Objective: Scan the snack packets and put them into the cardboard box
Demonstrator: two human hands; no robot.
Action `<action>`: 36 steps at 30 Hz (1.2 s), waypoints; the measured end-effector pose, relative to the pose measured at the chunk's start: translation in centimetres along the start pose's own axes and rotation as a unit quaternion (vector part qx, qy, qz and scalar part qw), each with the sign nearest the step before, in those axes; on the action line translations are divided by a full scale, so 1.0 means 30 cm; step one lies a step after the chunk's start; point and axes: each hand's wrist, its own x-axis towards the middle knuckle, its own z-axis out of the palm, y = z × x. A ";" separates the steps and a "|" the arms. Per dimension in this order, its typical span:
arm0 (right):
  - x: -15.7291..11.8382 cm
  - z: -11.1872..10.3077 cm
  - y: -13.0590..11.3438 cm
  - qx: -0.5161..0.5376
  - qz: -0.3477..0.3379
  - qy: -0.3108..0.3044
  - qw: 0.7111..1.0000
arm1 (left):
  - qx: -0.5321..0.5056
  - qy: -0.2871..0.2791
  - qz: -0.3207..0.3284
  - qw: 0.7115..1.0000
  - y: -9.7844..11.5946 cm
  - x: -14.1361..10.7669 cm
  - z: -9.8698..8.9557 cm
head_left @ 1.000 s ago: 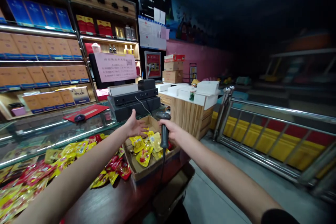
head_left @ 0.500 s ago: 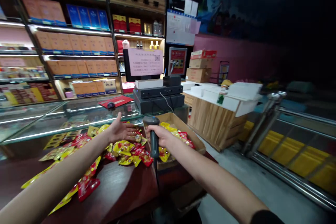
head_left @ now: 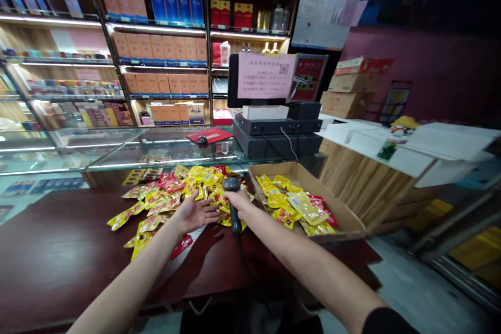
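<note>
My right hand [head_left: 240,203] is closed round the handle of a dark barcode scanner [head_left: 235,216], its head up and its cable hanging down. Just left of it, my left hand [head_left: 197,214] is open, palm turned up and fingers spread, with nothing in it. Beyond and around both hands lies a heap of yellow and red snack packets [head_left: 166,195] on the dark red table [head_left: 62,250]. To the right of the scanner stands an open cardboard box [head_left: 344,214] with several more packets [head_left: 309,207] inside.
Behind the packets runs a glass display counter [head_left: 164,148] bearing a red mat [head_left: 215,135] with a mouse, and a black cash register [head_left: 274,138] with a screen. Shelves of boxed goods [head_left: 160,49] line the back wall. A wood-sided counter [head_left: 352,167] stands at the right.
My view has swung left, so the heap and box show more fully. My left hand, still open, sits closer to the scanner. My right hand keeps its hold.
</note>
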 end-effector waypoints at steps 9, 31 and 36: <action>-0.020 -0.047 0.029 0.023 0.008 -0.007 1.000 | 0.011 0.035 0.006 0.999 -0.013 0.038 0.042; -0.168 -0.115 0.076 0.047 0.036 -0.122 0.991 | 0.200 0.119 0.111 0.966 0.103 0.170 0.059; -0.190 -0.109 0.083 -0.005 0.035 -0.109 0.993 | 0.212 0.120 0.113 0.963 0.114 0.186 0.090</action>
